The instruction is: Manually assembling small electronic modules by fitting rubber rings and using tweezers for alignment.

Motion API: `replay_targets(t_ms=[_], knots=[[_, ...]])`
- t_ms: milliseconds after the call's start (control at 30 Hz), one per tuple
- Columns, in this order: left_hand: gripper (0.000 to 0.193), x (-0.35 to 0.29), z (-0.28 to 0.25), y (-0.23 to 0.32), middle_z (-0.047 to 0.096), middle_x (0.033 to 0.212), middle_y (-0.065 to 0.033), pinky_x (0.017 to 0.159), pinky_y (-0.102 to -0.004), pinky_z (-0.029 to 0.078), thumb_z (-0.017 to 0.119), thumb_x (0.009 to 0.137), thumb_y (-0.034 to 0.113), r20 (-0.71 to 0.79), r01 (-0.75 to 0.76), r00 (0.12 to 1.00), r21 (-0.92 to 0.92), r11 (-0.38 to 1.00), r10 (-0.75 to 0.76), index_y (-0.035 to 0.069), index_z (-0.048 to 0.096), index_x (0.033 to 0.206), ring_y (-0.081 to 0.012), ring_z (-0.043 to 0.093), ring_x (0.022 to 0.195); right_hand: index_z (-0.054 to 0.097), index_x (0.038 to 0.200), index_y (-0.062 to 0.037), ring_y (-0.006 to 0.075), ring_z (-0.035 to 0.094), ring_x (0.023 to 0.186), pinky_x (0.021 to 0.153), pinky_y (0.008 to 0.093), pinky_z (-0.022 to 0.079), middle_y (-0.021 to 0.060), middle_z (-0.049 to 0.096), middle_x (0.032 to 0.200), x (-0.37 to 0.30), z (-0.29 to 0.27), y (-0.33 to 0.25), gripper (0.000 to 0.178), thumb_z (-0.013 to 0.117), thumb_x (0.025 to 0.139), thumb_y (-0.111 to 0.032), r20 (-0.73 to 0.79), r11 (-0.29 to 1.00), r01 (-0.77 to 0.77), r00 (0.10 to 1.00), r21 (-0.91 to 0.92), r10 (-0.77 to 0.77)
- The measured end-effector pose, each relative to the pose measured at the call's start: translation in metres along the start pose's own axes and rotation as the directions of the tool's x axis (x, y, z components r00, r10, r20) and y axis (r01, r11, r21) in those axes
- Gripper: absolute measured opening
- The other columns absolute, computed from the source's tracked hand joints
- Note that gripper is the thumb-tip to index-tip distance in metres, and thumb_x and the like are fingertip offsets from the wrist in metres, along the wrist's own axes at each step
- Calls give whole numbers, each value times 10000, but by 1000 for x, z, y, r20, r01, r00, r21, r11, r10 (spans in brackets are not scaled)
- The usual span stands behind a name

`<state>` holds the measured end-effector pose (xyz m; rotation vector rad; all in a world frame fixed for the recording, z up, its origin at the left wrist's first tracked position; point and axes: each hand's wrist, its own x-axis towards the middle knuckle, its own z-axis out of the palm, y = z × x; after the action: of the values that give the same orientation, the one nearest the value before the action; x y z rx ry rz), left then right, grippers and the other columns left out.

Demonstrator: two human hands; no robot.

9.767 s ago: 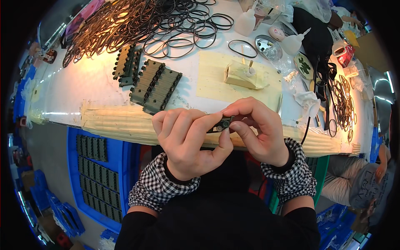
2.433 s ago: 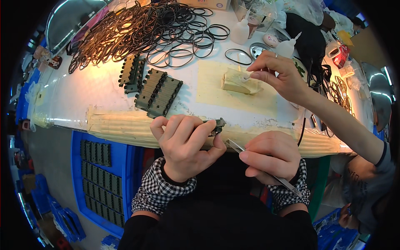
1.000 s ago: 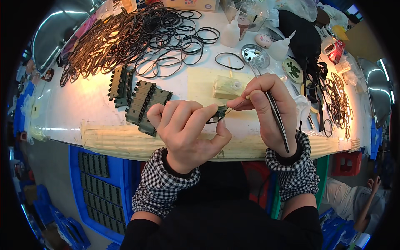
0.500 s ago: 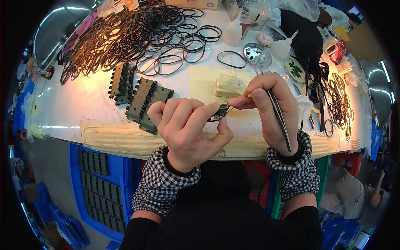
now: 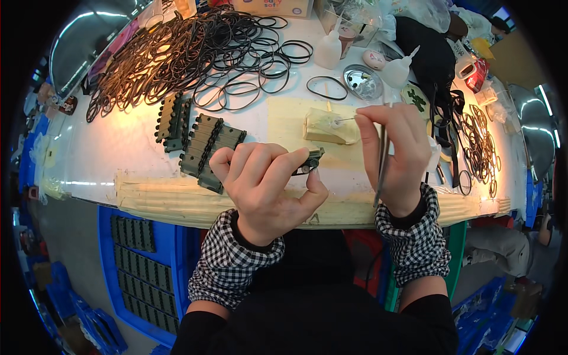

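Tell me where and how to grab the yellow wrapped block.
Probably pinch the yellow wrapped block across its long sides near the left end, coming from above left. It is longer than wide and lies on the yellow sheet, while the right hand holds a thin needle-like tool at its other end.

The table (image 5: 89, 157) is carrying a block (image 5: 323, 135); strips (image 5: 199, 143) and loops (image 5: 195, 53) are lying left of it, a dish (image 5: 371, 91) beyond it.

1. There was one block (image 5: 331, 128).
2. There was one held part (image 5: 310, 161).
3. There was one pair of tweezers (image 5: 381, 164).
4. There were two bottles (image 5: 327, 52).
5. There were two cuffs (image 5: 234, 269).
6. The heaped bands (image 5: 189, 50) were beyond counting.
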<state>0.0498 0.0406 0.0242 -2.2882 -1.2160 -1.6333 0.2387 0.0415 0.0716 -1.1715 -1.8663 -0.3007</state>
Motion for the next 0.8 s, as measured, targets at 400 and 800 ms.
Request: replay_targets(t_ms=[400,800], knots=[[289,-2,0,1,540,729,13,785,-339,306,723,545,187,8,-15,1000,9,1000,15,139,676,826,-168,506,710,519,970,25,132,674,807,733,234,526,57,588,855,-12,6,-18,107,506,994,-78,378,469,-511,856,720,353],[295,-1,-5,2,556,736,-11,788,-336,320,714,546,146,47,27,999,-35,999,-25,111,670,836,-191,515,719,548,942,16,136,653,767,686,239,505,64,591,827,-7,6,-18,88,551,969,-68,285,451,-514,828,729,483]])
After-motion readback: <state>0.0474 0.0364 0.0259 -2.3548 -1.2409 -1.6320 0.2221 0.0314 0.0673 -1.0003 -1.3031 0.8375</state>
